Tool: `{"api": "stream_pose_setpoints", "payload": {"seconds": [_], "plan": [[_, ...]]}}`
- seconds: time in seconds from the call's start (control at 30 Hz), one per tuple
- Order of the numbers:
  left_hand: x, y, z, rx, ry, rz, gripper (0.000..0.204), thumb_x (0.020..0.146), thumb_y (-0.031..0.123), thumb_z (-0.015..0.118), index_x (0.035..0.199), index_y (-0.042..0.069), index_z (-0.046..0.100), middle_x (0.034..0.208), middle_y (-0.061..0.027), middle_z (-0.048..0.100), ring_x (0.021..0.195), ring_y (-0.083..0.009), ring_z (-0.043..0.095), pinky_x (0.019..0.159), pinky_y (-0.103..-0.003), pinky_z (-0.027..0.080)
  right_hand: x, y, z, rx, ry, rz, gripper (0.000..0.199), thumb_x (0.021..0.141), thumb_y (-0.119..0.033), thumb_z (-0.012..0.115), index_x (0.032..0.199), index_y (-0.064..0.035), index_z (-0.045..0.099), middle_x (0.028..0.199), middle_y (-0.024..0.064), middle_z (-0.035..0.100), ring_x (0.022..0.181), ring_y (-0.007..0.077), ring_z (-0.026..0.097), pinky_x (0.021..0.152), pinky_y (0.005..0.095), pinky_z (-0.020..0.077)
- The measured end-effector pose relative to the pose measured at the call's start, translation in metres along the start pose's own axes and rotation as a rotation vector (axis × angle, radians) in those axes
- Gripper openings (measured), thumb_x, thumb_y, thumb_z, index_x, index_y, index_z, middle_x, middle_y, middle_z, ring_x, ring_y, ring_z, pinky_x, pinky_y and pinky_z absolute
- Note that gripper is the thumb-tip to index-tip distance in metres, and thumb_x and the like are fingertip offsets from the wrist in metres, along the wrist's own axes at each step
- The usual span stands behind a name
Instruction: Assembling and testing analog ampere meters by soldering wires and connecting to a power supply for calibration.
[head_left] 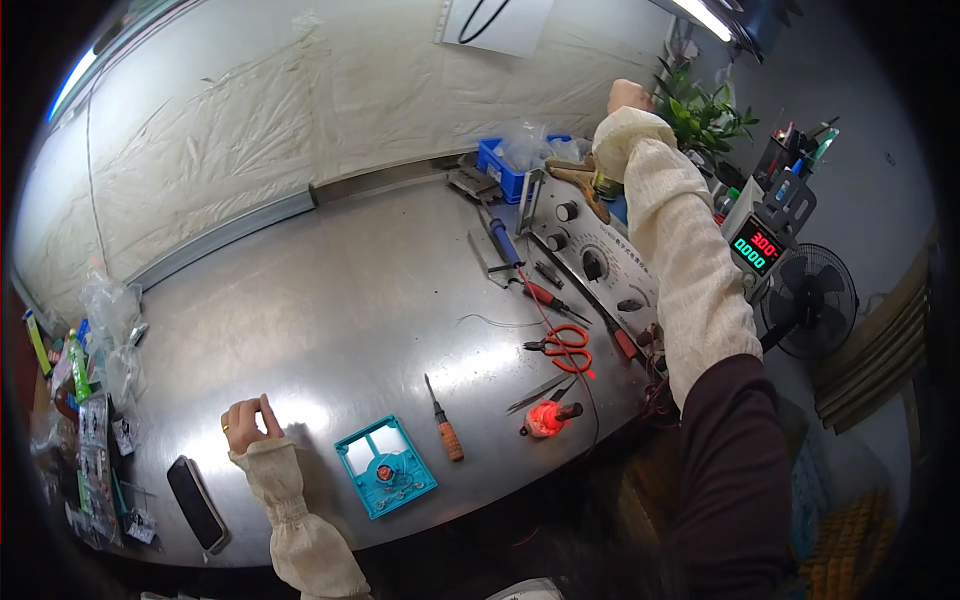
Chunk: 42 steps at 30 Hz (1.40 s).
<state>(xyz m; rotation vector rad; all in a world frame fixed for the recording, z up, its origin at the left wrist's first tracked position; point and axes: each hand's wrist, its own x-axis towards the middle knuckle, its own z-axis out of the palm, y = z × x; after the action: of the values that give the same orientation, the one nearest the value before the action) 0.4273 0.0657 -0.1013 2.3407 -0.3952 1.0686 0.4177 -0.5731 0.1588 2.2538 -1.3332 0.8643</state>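
Observation:
My left hand rests on the metal table near its front left, fingers loosely curled, holding nothing. A black phone lies just left of that arm, and a teal square part lies to its right. My right hand is stretched far up to the back right, above a grey control box, next to a green plant. The cream sleeve hides most of it, so whether it grips anything cannot be seen.
An orange-handled screwdriver, red-handled scissors, tweezers, a glowing red tool and pens lie right of centre. A blue bin stands at the back. A meter with lit digits and a fan are on the right. Bags crowd the left edge.

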Motion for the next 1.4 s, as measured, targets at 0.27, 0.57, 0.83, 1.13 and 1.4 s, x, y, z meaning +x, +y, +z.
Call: {"api": "stream_pose_setpoints", "payload": {"seconds": [0.27, 0.57, 0.83, 1.13, 1.4], "plan": [[-0.001, 0.007, -0.007, -0.049, -0.021, -0.021, 0.006, 0.083, 0.001, 0.068, 0.079, 0.001, 0.064, 0.079, -0.0110, 0.064, 0.079, -0.0281, 0.060, 0.072, -0.038, 0.049, -0.021, -0.022, -0.065, 1.247, -0.066, -0.055, 0.026, 0.088, -0.030, 0.071, 0.095, -0.0050, 0.074, 0.089, 0.0021, 0.074, 0.077, 0.0047, 0.067, 0.062, 0.0195, 0.0505], [0.004, 0.021, -0.019, -0.269, 0.001, -0.167, 0.015, 0.089, 0.012, 0.066, 0.103, 0.006, 0.069, 0.100, -0.0084, 0.068, 0.086, -0.0223, 0.063, 0.073, -0.032, 0.051, -0.150, 0.002, -0.153, 1.674, -0.594, -0.228, 0.019, 0.088, -0.028, 0.074, 0.099, -0.0116, 0.074, 0.088, -0.0066, 0.071, 0.059, -0.0045, 0.052, 0.054, 0.0108, 0.0437], [-0.047, 0.158, -0.126, -0.976, -0.325, -0.086, 0.033, 0.079, 0.006, 0.076, 0.111, 0.005, 0.069, 0.103, -0.0101, 0.070, 0.097, -0.0215, 0.063, 0.082, -0.031, 0.049, -0.364, 0.057, -0.207, 1.373, -0.425, -0.786, 0.009, 0.082, 0.002, 0.072, 0.090, 0.0000, 0.067, 0.098, 0.0084, 0.068, 0.079, 0.0098, 0.063, 0.060, 0.0211, 0.0481], [-0.131, 0.204, -0.135, -1.389, -0.853, -0.531, 0.015, 0.081, 0.003, 0.075, 0.096, 0.001, 0.074, 0.087, -0.0088, 0.071, 0.081, -0.0148, 0.065, 0.077, -0.027, 0.051, -0.500, 0.098, -0.198, 1.583, -0.510, -0.486, 0.009, 0.083, 0.000, 0.072, 0.087, 0.0023, 0.065, 0.096, 0.0120, 0.066, 0.071, 0.0120, 0.062, 0.061, 0.0224, 0.0502], [-0.147, 0.204, -0.126, -1.348, -0.867, -0.507, 0.013, 0.080, 0.005, 0.076, 0.093, 0.001, 0.074, 0.086, -0.0084, 0.069, 0.079, -0.0151, 0.064, 0.073, -0.026, 0.049, -0.486, 0.110, -0.192, 1.515, -0.577, -0.632, 0.009, 0.082, 0.002, 0.073, 0.087, 0.0021, 0.065, 0.095, 0.0107, 0.066, 0.068, 0.0115, 0.062, 0.059, 0.0220, 0.0497]]}}
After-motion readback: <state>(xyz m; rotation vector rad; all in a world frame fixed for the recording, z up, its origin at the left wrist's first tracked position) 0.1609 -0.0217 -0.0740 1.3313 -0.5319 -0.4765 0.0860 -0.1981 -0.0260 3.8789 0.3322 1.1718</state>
